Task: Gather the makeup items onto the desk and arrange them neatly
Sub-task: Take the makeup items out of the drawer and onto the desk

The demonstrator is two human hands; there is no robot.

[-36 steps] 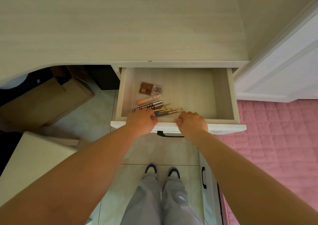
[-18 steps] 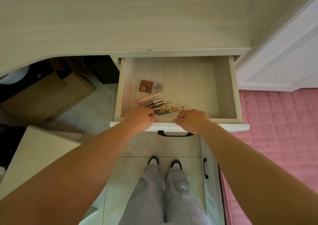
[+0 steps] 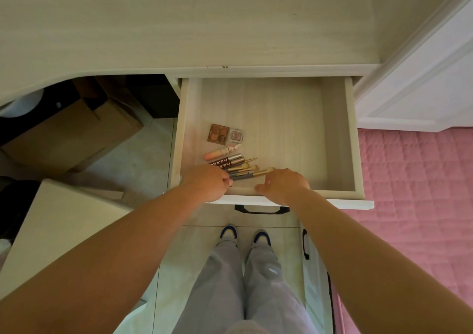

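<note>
Pale wood drawer hangs open under the desk. Makeup brushes lie between both hands, long ways from left to right. Left hand curls its fingers on the handle ends, so it is nearer. Right hand sits loose by the bristle tips, holding nothing.

In the open drawer at frame centre, toward its lower left, lie a brown eyeshadow palette, a small clear compact touching its right side, a peach tube, two brown tubes and a bundle of gold-handled brushes, all lying flat, slanted up to the right
</note>
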